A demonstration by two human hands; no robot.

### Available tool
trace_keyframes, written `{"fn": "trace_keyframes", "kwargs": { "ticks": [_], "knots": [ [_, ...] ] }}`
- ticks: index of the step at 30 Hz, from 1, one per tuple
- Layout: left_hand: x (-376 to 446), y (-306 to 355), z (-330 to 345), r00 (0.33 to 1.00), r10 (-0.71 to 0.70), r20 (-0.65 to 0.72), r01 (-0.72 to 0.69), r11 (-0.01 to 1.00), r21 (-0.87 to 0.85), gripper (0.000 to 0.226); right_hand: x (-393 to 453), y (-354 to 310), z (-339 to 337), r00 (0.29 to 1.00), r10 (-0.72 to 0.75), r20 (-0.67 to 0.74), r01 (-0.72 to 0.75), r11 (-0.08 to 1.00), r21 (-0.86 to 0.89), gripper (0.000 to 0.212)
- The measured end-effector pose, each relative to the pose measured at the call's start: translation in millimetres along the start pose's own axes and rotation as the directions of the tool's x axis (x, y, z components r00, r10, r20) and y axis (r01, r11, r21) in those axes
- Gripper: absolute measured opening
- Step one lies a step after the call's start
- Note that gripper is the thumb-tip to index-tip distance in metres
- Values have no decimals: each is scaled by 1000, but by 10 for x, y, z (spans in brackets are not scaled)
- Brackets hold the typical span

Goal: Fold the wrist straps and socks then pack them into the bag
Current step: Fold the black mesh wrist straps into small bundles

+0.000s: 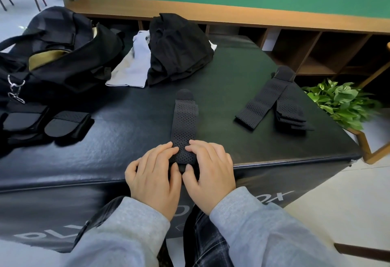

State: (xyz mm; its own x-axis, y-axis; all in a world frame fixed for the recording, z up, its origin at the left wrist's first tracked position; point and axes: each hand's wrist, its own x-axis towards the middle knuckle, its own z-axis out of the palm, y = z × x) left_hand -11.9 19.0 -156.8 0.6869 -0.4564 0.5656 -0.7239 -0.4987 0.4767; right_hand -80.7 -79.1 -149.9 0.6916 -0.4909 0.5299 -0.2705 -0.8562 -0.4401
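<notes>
While both hands curl over the near end of the wrist strap, the head view shows a fold or roll just beginning at the desk edge. The left hand and the right hand sit side by side, thumbs tucked under the strap's near end and fingertips pressing on top, so each grip is closed round that end of the perforated fabric.

To do this step well, I judge the two grips should turn the end over evenly, keeping the edges square to the strap's length so it does not skew, and press each turn flat before the next.

From the grips, the rest of the strap runs straight away, its rounded tab at the far end. Further right and beyond lies a second pair of straps, unfolded, well apart from the hands. Far to the left sit two folded straps, just in front of the open bag. Beyond the strap's far end lie the white socks beside a heap of black cloth.
</notes>
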Motion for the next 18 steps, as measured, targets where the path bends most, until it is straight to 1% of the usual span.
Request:
{"fn": "trace_keyframes", "kwargs": {
  "ticks": [18],
  "knots": [
    [2,5,-6,1000,8,-7,-8,1000,3,32,11,5,-18,1000,11,6,-11,1000,21,34]
  ]
}}
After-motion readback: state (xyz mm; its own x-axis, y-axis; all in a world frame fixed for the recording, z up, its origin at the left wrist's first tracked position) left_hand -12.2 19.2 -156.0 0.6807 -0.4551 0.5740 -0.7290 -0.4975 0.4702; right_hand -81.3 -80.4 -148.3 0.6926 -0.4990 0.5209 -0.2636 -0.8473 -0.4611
